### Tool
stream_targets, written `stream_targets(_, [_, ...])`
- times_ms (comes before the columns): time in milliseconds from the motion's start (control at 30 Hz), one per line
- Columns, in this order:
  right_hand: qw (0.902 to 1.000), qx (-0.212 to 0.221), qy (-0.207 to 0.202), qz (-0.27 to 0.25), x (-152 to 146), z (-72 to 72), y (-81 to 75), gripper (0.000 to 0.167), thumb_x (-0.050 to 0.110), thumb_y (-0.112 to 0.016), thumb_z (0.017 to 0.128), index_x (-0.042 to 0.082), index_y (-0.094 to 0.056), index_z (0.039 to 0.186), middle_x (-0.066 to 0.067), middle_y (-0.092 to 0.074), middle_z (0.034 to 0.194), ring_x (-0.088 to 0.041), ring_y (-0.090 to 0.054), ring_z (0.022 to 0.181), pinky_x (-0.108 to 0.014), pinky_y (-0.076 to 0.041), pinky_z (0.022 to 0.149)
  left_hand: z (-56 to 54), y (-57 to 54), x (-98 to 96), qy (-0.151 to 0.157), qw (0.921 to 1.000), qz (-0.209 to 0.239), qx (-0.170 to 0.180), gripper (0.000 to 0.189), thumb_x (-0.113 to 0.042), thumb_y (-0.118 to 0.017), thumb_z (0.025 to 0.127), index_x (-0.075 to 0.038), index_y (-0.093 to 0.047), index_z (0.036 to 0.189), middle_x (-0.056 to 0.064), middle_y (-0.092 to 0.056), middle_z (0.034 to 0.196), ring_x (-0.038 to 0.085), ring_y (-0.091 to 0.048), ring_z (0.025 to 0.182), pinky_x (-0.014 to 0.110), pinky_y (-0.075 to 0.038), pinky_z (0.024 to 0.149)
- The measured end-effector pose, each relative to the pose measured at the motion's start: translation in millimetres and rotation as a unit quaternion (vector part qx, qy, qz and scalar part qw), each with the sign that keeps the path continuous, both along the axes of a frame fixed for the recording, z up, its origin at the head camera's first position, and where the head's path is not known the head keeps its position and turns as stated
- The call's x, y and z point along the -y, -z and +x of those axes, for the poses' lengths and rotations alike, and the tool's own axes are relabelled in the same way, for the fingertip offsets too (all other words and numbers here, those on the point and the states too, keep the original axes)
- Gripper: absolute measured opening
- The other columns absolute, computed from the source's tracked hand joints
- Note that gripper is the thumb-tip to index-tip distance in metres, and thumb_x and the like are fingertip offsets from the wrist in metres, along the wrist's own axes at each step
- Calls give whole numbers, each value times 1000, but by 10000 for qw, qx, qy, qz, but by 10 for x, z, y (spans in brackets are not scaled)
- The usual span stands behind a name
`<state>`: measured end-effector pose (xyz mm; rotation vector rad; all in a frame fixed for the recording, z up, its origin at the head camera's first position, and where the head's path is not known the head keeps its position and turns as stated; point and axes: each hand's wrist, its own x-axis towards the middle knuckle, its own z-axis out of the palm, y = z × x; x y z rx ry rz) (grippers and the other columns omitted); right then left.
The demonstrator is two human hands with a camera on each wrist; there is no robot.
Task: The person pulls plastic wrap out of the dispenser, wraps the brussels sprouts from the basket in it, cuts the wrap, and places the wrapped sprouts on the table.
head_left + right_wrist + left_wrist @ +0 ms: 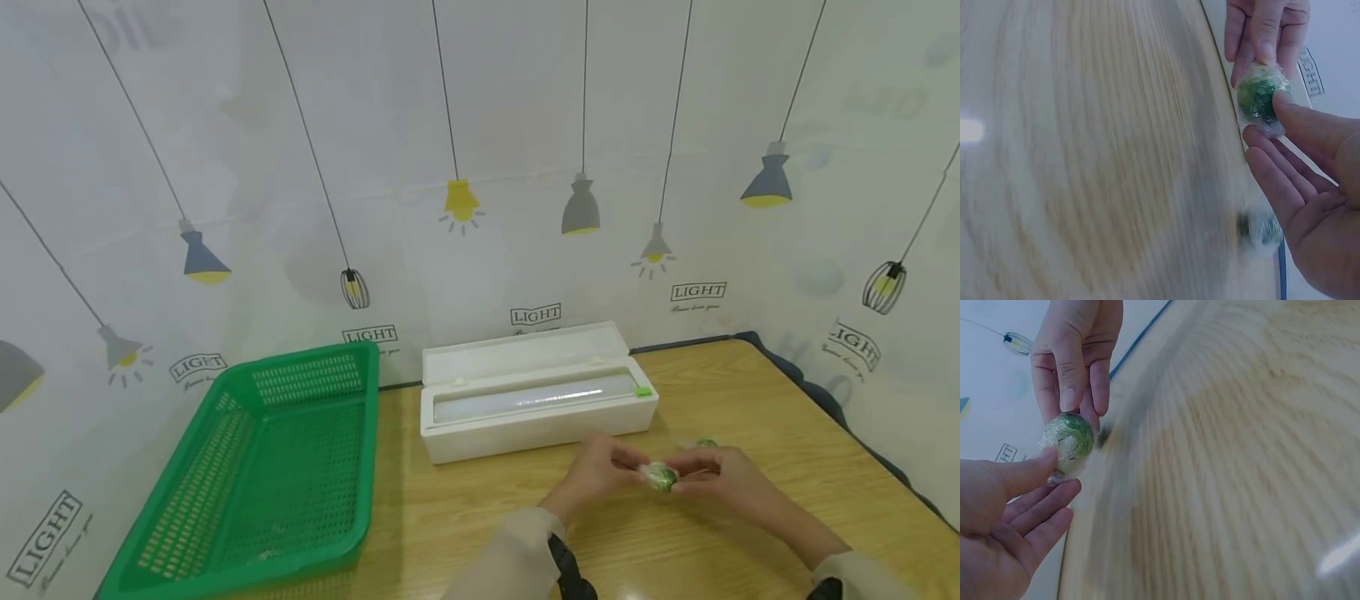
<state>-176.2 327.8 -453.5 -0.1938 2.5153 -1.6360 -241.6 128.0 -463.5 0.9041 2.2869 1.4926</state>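
A small round green item wrapped in clear plastic film [662, 477] is held between both hands over the right part of the table. My left hand [597, 471] pinches one side of it with thumb and fingertips. From the opposite side my right hand [726, 477] pinches it too. In the left wrist view the film on the wrapped green item [1067, 439] looks crinkled, with a pale patch among the green. Beyond the right hand lies a second film-wrapped green item [706, 443], also seen in the right wrist view below that hand.
Behind the hands stands a long white box [540, 437], its lid raised, with a roll of clear film [532, 400] inside and a green tab at its right end. A green plastic basket [369, 467] is at the left. A printed sheet [510, 100] backs the wooden table [450, 517].
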Motion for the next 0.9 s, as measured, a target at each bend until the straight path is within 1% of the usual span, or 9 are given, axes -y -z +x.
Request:
stream_targets(133, [9996,103,178,177,-156,59,1,46,18,-70,81,-13,-57,113,-22,-60,106,-11,-59,87,-29,-52,71,39,35,-186,-67,9999,49,97,15,-1,-72,76,-1,-71,91,4,-70,83,0,-60,69,13,-46,59])
stream_targets(267, [9984,74,413,380,-289,107,19,44,16,-71,80,-13,-58,111,-22,-62,103,-9,-57,87,-29,-52,69,89,73,-357,-186,9994,209,180,16,2,-72,75,0,-71,91,4,-69,82,1,-61,68,13,-46,59])
stream_targets(367, [9978,55,486,437,-392,143,39,44,15,-71,80,-13,-58,111,-22,-62,103,-7,-58,85,-28,-52,69,132,86,-473,-227,9994,242,132,17,4,-71,74,1,-71,91,3,-69,83,1,-61,69,12,-46,59])
stream_targets(433, [9980,73,490,399,-458,164,46,45,17,-71,80,-13,-58,112,-22,-62,105,-4,-58,84,-28,-52,69,164,83,-540,-212,9995,230,22,16,5,-70,75,1,-70,90,3,-69,82,1,-60,70,12,-45,59])
stream_targets(567, [9988,5,363,332,-582,214,64,46,17,-69,81,-13,-56,114,-24,-60,107,-1,-59,85,-28,-52,70,232,90,-649,-237,9994,203,-152,14,6,-66,77,0,-71,89,0,-68,82,0,-57,72,11,-44,61])
stream_targets(633, [9983,23,361,456,-636,242,77,46,18,-69,81,-12,-56,113,-24,-61,107,2,-58,86,-27,-51,71,262,107,-695,-296,9992,122,-227,14,5,-66,78,-2,-72,87,-2,-67,81,-2,-55,71,11,-43,60])
stream_targets(767, [9970,131,370,670,-710,285,115,45,19,-71,80,-11,-58,112,-22,-62,106,4,-56,85,-24,-50,71,317,123,-760,-453,9989,-79,-125,14,5,-66,77,-5,-72,84,-7,-65,76,-4,-52,67,11,-42,57])
stream_targets(900, [9988,224,181,404,-755,320,161,45,16,-70,81,-14,-56,111,-24,-61,105,2,-57,85,-26,-51,70,371,134,-783,-471,9988,-48,-152,15,7,-67,74,-5,-72,82,-5,-67,74,-3,-55,65,10,-42,57])
